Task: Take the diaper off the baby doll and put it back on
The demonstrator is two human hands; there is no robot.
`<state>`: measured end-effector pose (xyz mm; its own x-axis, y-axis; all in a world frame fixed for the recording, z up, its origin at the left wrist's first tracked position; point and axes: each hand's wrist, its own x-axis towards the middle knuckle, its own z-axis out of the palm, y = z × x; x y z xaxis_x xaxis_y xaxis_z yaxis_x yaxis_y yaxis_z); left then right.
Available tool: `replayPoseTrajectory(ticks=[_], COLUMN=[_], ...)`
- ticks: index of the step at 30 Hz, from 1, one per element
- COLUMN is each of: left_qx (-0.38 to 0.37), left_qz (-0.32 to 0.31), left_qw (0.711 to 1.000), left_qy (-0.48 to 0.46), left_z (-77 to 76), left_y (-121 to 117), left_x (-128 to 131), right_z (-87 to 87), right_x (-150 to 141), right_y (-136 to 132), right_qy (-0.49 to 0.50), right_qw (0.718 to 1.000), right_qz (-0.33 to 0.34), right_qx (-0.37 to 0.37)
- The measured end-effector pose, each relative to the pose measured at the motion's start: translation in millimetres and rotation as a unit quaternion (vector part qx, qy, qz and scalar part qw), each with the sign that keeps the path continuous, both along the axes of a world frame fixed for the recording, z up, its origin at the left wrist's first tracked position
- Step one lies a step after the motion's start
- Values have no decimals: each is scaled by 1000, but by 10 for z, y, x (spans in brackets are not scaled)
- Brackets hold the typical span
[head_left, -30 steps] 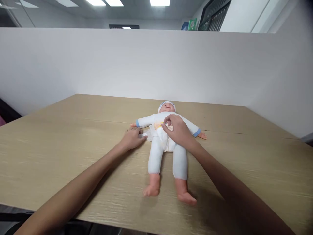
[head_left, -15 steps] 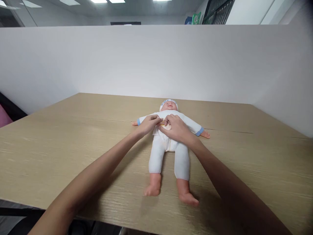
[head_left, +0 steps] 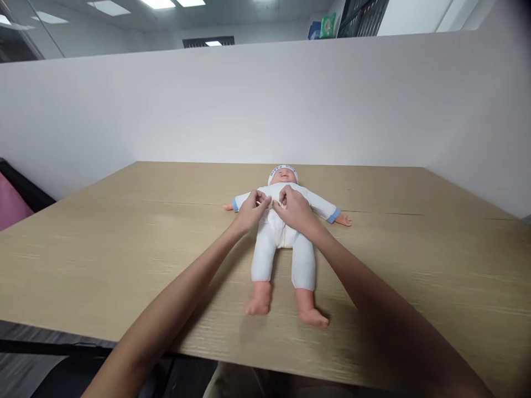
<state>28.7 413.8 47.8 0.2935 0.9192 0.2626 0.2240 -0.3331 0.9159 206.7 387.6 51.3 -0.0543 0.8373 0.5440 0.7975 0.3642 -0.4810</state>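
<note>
The left hand (head_left: 251,211) and right hand (head_left: 297,211) curl their fingers above the tummy of the doll (head_left: 263,257), face up on the bench (head_left: 124,249) in a diaper (head_left: 286,237). Any pinching cannot be told.

Doll (head_left: 303,265) lies on table (head_left: 124,249), before partition (head_left: 265,105).

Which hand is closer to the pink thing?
Left. The left hand is over the doll, on the side toward the pink thing; the right hand is beside it, farther away.
</note>
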Motion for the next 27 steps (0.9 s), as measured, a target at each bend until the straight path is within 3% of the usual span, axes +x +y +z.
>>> replayPoseTrajectory(ticks=[3,5,7,10,12,14,17,22,27], left_qx=[89,157,203,227,224,208,182,190,199], left_qz=[63,61,1,-118,-159,-161,-127,-73,-94], left_qw=[992,980,966,933,916,916,930,932,936], left_qy=[61,104,158,252,293,302,292,298,274], left_z=[53,78,79,45,15,-11,-47,-145,-219], left_y=[-351,-654,-943,-1202,-1217,-1134,-944,-764,-736], left_x=[-56,-140,-257,-443,-528,-549,-454,-200,-166], right_z=[91,161,196,110,-26,-163,-265,-269,-384], right_x=[-58,-111,-148,-112,-15,111,255,256,213], right_y=[-154,-378,-694,-1198,-1429,-1518,-1450,-1294,-1320], right_qy=[21,34,47,44,32,17,-15,-72,-115], right_qw=[999,997,996,994,992,992,994,992,990], right_qz=[-19,-18,17,96,113,95,46,-31,-52], right_qx=[24,60,76,18,-40,-76,-94,-99,-62])
